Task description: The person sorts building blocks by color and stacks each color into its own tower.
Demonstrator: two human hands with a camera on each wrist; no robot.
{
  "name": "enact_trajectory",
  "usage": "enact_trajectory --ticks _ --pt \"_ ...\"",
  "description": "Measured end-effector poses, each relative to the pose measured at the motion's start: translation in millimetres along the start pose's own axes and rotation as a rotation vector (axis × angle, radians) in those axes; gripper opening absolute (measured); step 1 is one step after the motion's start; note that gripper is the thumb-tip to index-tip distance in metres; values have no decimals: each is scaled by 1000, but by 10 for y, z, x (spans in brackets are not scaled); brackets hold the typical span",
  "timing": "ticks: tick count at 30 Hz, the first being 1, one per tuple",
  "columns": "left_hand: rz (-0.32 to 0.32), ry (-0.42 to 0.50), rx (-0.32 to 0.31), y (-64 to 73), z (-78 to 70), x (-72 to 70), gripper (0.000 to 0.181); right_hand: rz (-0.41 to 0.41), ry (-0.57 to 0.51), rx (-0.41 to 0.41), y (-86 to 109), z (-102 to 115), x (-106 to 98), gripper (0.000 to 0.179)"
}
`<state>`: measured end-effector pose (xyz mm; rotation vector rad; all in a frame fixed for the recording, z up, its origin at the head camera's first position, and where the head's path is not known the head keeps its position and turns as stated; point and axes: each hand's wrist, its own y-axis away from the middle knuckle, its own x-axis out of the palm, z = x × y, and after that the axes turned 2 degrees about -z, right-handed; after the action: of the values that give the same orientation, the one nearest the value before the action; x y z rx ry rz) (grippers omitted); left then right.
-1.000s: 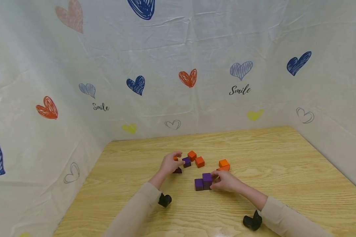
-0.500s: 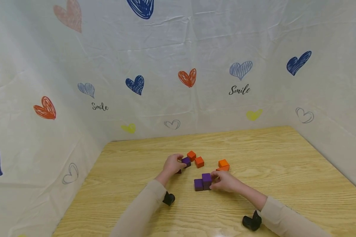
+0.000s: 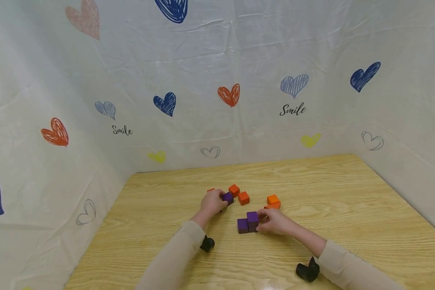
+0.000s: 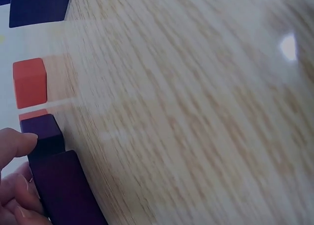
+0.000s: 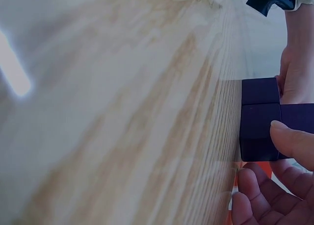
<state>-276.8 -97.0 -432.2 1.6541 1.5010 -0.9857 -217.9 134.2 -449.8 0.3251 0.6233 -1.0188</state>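
Note:
On the wooden table, my left hand (image 3: 212,202) holds a purple cube (image 3: 227,198) between thumb and fingers. The left wrist view shows the thumb against that cube, with a longer dark purple block (image 4: 68,188) right beside it. To the right, my right hand (image 3: 275,221) grips a small stack of purple cubes (image 3: 252,219), one on top of another. Its thumb presses on the lower cube (image 5: 259,132) in the right wrist view, the other fingers curling behind. Another purple cube (image 3: 243,226) stands against the stack's left side.
Two red-orange cubes (image 3: 244,198) sit just beyond the left hand's cube. An orange cube (image 3: 273,199) and an orange block (image 3: 273,206) lie behind the right hand. Part of another orange block (image 3: 211,190) shows behind the left hand. A heart-printed sheet (image 3: 188,133) encloses the table (image 3: 330,193).
My left hand has shifted slightly right and closed its fingers round the purple cube; an orange block has come into sight behind it. The right hand stays at the stack.

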Motion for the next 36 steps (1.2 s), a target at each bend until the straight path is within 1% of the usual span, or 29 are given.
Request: enact_trajectory --ticks 5,12,19,25,30,36 --pt "-9 13 -15 -4 5 1 30 5 -14 5 -5 11 -3 29" --pt "-8 41 -27 5 14 -7 30 5 -1 2 -11 13 -3 30" --pt "-18 118 -29 18 35 -25 32 11 1 8 -13 23 -5 30" --pt "-14 115 -5 42 10 -64 31 15 5 13 -10 33 -6 30" --pt "-7 108 40 87 -24 -105 30 15 6 21 -3 42 -10 30" --pt "17 133 97 163 -42 -164 32 14 15 25 -4 41 -12 28"
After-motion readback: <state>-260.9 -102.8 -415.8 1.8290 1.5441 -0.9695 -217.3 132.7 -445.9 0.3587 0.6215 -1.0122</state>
